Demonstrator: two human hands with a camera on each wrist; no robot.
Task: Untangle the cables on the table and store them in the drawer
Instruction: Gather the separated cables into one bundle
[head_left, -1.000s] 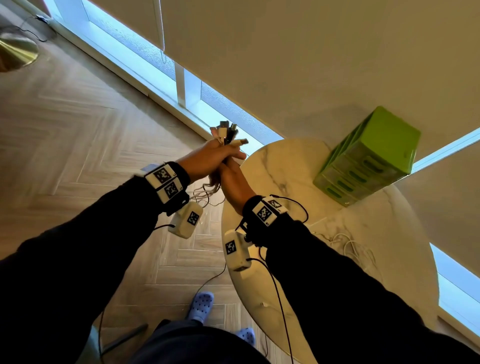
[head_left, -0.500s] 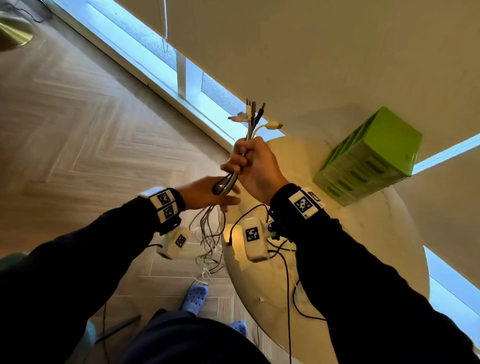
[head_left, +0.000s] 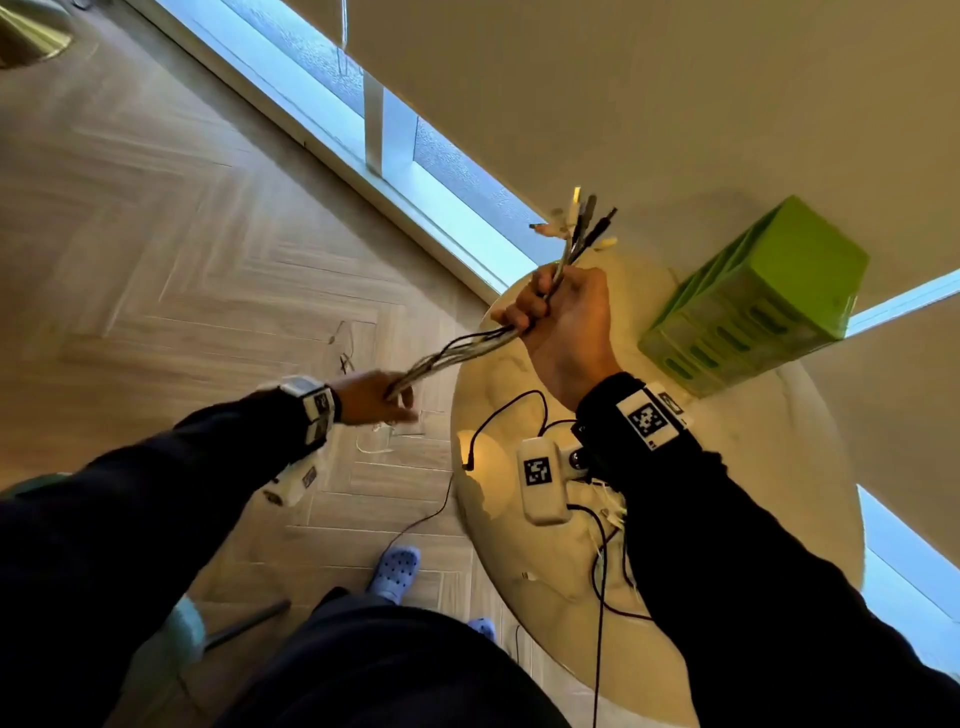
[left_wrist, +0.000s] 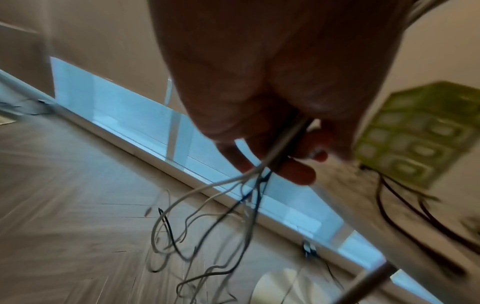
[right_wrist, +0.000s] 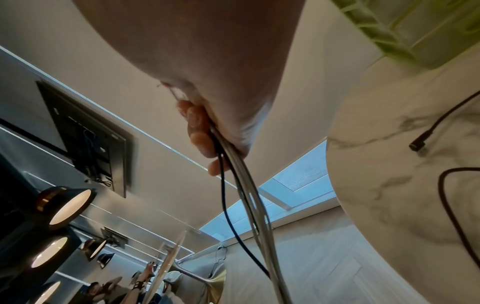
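Material: thin plastic-jacketed cables (head_left: 457, 348), white, grey and black, gathered into one bundle.
Bundle position: I see it held in the air beside the edge of the marble table (head_left: 753, 467), stretched between both hands, plug ends fanning out above the upper fist.
Right hand: the right hand (head_left: 563, 322) is a closed fist wrapped round the bundle just below the connectors (head_left: 582, 223); the right wrist view shows the fingers (right_wrist: 200, 131) curled over the strands.
Left hand: the left hand (head_left: 374, 397) is lower and out over the floor, fingers curled round the same bundle; the left wrist view shows strands running through the fingers (left_wrist: 293, 168).
Free tails: below the left hand the strands (left_wrist: 207, 226) split and hang in loose loops, some crossing each other; I cannot tell whether they are knotted.
Weight: I judge the bundle light; one hand would carry it.
Stiffness: limp, with some kink memory; it will not hold a shape unless coiled.
Slip: smooth jackets should slide through a loosely curled hand, which suits combing the length straight.
Fragile points: the connectors and their strain reliefs; I would not pull on those.
Where to hold: anchor near the plug ends, run the other hand along the jackets.
Destination: the green drawer unit (head_left: 753, 306) stands on the table, drawers apparently closed.
Remaining on table: a black cable (head_left: 506, 410) lies near the edge.
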